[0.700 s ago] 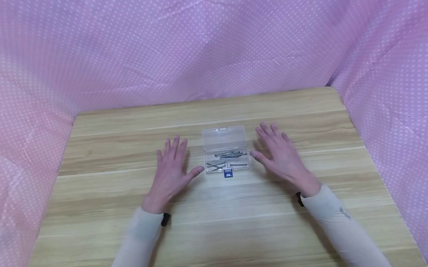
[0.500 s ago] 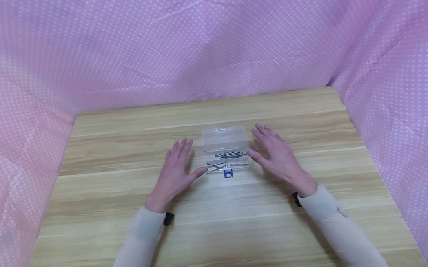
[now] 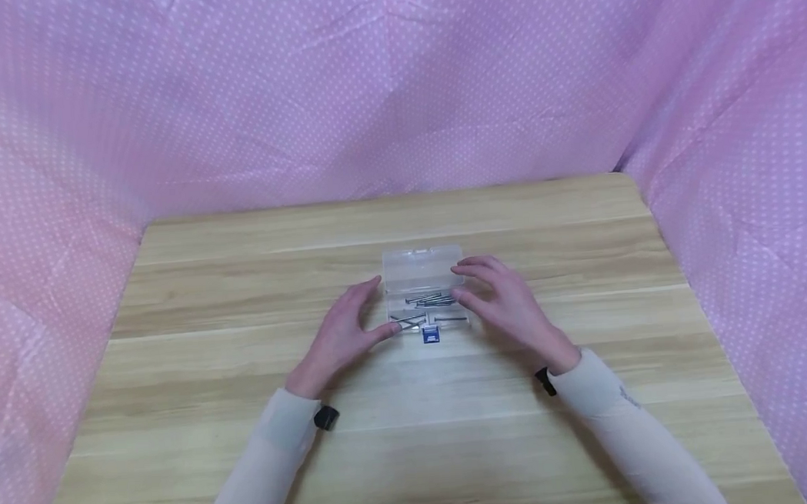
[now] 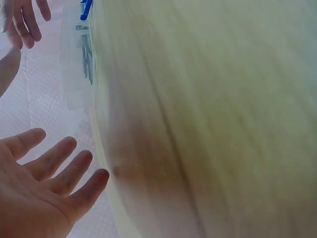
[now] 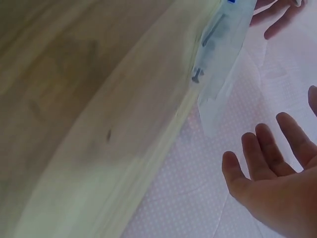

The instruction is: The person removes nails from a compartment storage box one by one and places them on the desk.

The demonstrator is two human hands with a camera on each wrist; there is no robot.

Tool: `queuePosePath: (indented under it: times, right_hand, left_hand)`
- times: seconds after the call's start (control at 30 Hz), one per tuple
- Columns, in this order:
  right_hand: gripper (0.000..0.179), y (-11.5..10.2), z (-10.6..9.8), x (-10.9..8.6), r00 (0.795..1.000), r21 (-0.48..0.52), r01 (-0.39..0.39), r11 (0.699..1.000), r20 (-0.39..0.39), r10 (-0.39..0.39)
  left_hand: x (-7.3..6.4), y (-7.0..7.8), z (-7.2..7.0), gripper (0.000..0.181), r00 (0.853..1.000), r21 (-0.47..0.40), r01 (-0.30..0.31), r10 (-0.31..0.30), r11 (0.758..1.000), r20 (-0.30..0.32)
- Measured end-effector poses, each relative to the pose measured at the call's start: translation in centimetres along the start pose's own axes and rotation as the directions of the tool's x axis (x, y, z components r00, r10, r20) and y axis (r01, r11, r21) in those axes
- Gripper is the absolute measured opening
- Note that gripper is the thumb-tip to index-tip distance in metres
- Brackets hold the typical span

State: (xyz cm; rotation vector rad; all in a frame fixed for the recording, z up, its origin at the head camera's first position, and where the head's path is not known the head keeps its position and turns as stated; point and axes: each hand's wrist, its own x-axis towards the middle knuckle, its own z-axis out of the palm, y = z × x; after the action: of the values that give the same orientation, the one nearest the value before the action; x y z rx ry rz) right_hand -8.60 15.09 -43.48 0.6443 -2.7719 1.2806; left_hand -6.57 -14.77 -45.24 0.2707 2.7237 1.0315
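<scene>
A clear plastic box (image 3: 421,268) lies on the table with its lid folded back. Its compartments hold several metal nails (image 3: 433,300). At the front edge sits a blue clasp (image 3: 431,334). My left hand (image 3: 339,334) is at the box's left side, fingers spread in the left wrist view, its thumb by the front left corner. My right hand (image 3: 511,303) is at the right side; from the head its fingers overlap the lid and right compartment, hiding some nails. In the right wrist view the right hand (image 5: 277,178) shows relaxed fingers and no thing held.
A wood-grain table (image 3: 416,452) spreads around the box. Pink polka-dot cloth (image 3: 394,91) hangs behind it and along both sides. Black bands (image 3: 326,418) sit at both wrists below the light sleeves (image 3: 264,461).
Both hands have moved inward toward the box from either side, and their fingers have bent a little. The box stays where it was; the head view has shifted slightly.
</scene>
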Motion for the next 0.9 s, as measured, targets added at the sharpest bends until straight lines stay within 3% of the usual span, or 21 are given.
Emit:
queuePosePath:
  times: [0.33, 0.5, 0.9]
  right_hand:
    - [0.031, -0.3, 1.3, 0.8, 0.998, 0.065, -0.005, 0.998, 0.068, 0.001]
    - [0.026, -0.3, 1.7, 1.3, 0.994, 0.026, -0.012, 1.0, 0.105, 0.009]
    - [0.014, 0.1, 2.3, 2.1, 0.988, -0.039, -0.01, 0.999, 0.156, 0.016]
  left_hand:
    - [0.7, -0.5, 0.2, 0.087, 0.999, -0.13, 0.01, -0.004, 0.991, 0.04]
    - [1.2, -0.9, 0.3, 0.085, 0.997, -0.145, -0.019, 0.029, 0.989, 0.066]
    - [1.8, -1.2, 0.4, 0.086, 0.993, -0.15, -0.019, 0.035, 0.988, 0.11]
